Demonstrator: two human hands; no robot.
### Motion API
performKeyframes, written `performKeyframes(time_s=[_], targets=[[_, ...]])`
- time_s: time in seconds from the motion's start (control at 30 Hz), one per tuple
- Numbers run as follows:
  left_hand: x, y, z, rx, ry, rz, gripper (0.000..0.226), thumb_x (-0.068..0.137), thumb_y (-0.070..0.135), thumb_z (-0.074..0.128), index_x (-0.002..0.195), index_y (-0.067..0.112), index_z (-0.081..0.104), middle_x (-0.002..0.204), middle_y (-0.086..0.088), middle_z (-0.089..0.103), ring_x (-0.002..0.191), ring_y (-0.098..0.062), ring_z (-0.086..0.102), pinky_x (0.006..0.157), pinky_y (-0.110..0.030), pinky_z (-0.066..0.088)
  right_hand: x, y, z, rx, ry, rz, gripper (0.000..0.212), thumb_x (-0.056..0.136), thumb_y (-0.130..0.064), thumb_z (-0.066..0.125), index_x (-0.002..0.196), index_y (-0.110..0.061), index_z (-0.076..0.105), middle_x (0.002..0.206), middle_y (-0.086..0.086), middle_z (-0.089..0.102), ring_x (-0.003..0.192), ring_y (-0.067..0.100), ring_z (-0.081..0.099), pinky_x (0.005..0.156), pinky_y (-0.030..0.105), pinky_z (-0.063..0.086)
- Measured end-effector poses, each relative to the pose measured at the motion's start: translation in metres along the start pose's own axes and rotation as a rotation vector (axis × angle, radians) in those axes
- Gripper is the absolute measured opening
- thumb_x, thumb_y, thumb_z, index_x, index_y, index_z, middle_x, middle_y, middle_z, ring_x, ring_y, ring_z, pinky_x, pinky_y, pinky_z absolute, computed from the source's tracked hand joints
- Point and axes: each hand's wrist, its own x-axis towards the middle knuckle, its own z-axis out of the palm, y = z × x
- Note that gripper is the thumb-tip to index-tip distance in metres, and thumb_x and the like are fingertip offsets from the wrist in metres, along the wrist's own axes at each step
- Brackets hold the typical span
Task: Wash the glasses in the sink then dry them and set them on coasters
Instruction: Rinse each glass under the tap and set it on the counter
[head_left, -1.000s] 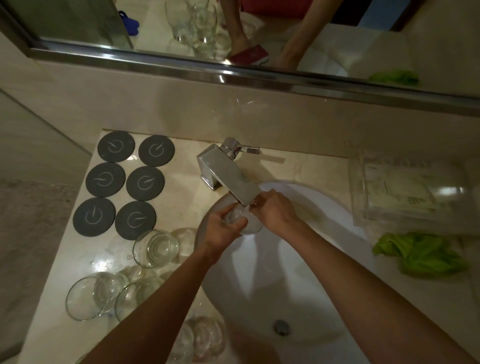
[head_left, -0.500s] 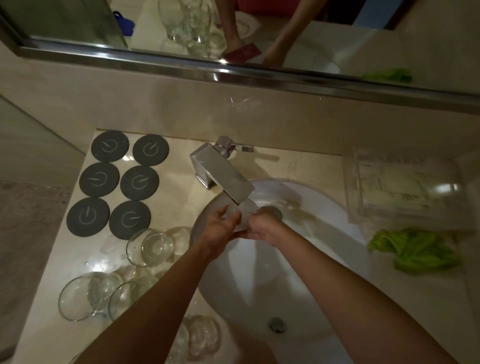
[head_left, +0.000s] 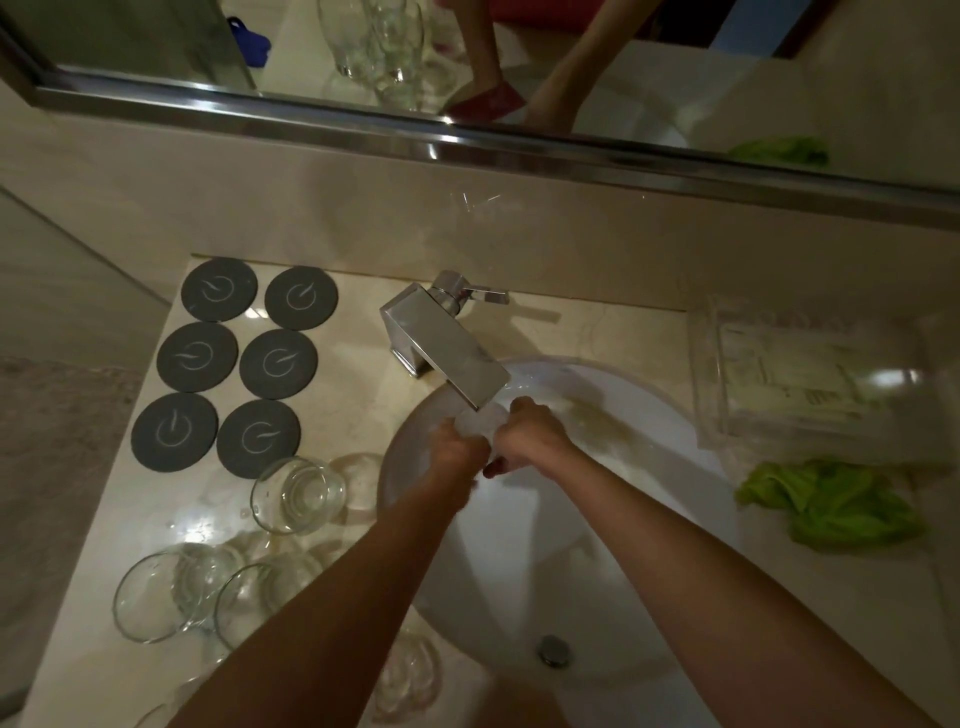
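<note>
Under the chrome tap (head_left: 447, 348), over the white sink (head_left: 649, 519), both hands hold one clear glass (head_left: 480, 420). My left hand (head_left: 454, 449) grips it from the left. My right hand (head_left: 530, 436) grips it from the right, its fingers curled round the glass. Most of the glass is hidden between the hands. Several clear glasses stand on the counter left of the sink, among them one (head_left: 297, 493) and another (head_left: 156, 595). Several dark round coasters (head_left: 278, 364) lie bare at the back left.
A green cloth (head_left: 831, 501) lies crumpled on the counter right of the sink. A clear plastic box (head_left: 810, 374) stands behind it. A mirror with a metal frame (head_left: 467, 137) runs along the wall. The drain (head_left: 553, 649) sits at the sink's near side.
Both hands have turned the glass under the tap and drawn slightly closer together; my right hand has shifted lower around it. The view has shifted a little.
</note>
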Motion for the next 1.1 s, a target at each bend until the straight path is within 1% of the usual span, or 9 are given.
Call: performKeyframes(time_s=[0.1, 0.23, 0.33, 0.47, 0.63, 0.77, 0.87, 1.0, 1.1], targets=[[0.004, -0.004, 0.007, -0.355, -0.051, -0.212, 0.038, 0.091, -0.008, 0.041, 0.123, 0.006, 0.055, 0.095, -0.014, 0.065, 0.077, -0.025, 0.067, 0.068, -0.042, 0.06, -0.004, -0.003, -0.001, -0.12, 0.044, -0.034, 0.04, 0.096, -0.017, 0.063, 0.131, -0.003, 0.051, 0.136, 0.017, 0.058, 0.124, 0.033, 0.058, 0.085, 0.034, 0.048], [0.021, 0.007, -0.018, 0.664, 0.037, 0.303, 0.017, 0.093, 0.01, 0.056, 0.103, 0.009, 0.07, 0.087, -0.006, 0.071, 0.076, -0.02, 0.072, 0.072, -0.034, 0.06, -0.007, -0.004, -0.005, -0.25, -0.064, -0.057, 0.076, 0.084, -0.032, 0.081, 0.141, -0.001, 0.043, 0.138, 0.014, 0.048, 0.127, 0.031, 0.053, 0.095, 0.033, 0.049], [0.026, 0.027, -0.019, 1.207, -0.041, 0.483, 0.019, 0.094, 0.021, 0.059, 0.108, 0.015, 0.07, 0.11, -0.005, 0.067, 0.096, -0.019, 0.064, 0.079, -0.027, 0.05, 0.002, -0.003, -0.011, -0.15, -0.164, -0.043, 0.049, 0.093, -0.013, 0.068, 0.136, 0.004, 0.051, 0.098, 0.013, 0.059, 0.083, 0.025, 0.067, 0.074, 0.026, 0.058], [0.025, 0.025, -0.016, 0.877, -0.135, 0.28, 0.027, 0.089, -0.006, 0.058, 0.114, 0.004, 0.063, 0.112, -0.011, 0.065, 0.067, -0.024, 0.071, 0.051, -0.033, 0.059, 0.011, 0.002, -0.015, -0.22, -0.128, -0.09, 0.039, 0.093, 0.005, 0.057, 0.131, 0.007, 0.052, 0.081, 0.014, 0.054, 0.067, 0.023, 0.063, 0.067, 0.03, 0.06], [0.022, 0.014, -0.018, 0.52, -0.071, 0.12, 0.027, 0.085, -0.012, 0.059, 0.112, -0.012, 0.063, 0.106, -0.026, 0.069, 0.069, -0.035, 0.071, 0.063, -0.046, 0.062, 0.017, 0.007, 0.003, -0.302, 0.046, -0.083, 0.043, 0.096, -0.018, 0.062, 0.138, -0.012, 0.055, 0.139, 0.01, 0.056, 0.125, 0.028, 0.057, 0.099, 0.035, 0.049], [0.022, -0.001, -0.01, 0.271, 0.107, 0.109, 0.016, 0.079, -0.004, 0.067, 0.095, -0.006, 0.068, 0.081, -0.022, 0.071, 0.054, -0.026, 0.069, 0.057, -0.041, 0.062, 0.014, 0.007, 0.037, 0.285, 0.014, 0.02, 0.032, 0.093, -0.021, 0.06, 0.124, -0.015, 0.057, 0.119, 0.015, 0.068, 0.083, 0.025, 0.069, 0.056, 0.026, 0.049], [0.018, -0.004, -0.009, 0.352, 0.205, 0.179, 0.002, 0.08, 0.004, 0.068, 0.079, 0.003, 0.067, 0.07, -0.012, 0.069, 0.065, -0.027, 0.072, 0.062, -0.043, 0.062, 0.02, 0.01, 0.049, 0.587, -0.039, 0.163, 0.027, 0.092, -0.017, 0.063, 0.118, -0.015, 0.058, 0.098, 0.014, 0.071, 0.062, 0.02, 0.066, 0.05, 0.025, 0.052], [0.02, 0.011, -0.018, 0.795, -0.052, 0.259, 0.007, 0.087, 0.0, 0.058, 0.084, -0.001, 0.064, 0.075, -0.014, 0.071, 0.046, -0.021, 0.067, 0.041, -0.029, 0.054, 0.031, 0.019, 0.033, -0.007, -0.1, 0.003, 0.038, 0.085, -0.007, 0.068, 0.122, -0.014, 0.064, 0.113, 0.011, 0.072, 0.095, 0.027, 0.071, 0.078, 0.041, 0.063], [0.016, 0.03, -0.013, 1.025, -0.038, 0.376, 0.009, 0.09, 0.005, 0.058, 0.082, 0.007, 0.06, 0.081, -0.008, 0.063, 0.07, -0.028, 0.071, 0.057, -0.033, 0.058, 0.032, 0.02, 0.017, -0.228, -0.148, -0.062, 0.038, 0.085, 0.0, 0.069, 0.122, -0.005, 0.062, 0.116, 0.012, 0.07, 0.095, 0.027, 0.07, 0.078, 0.035, 0.06]])
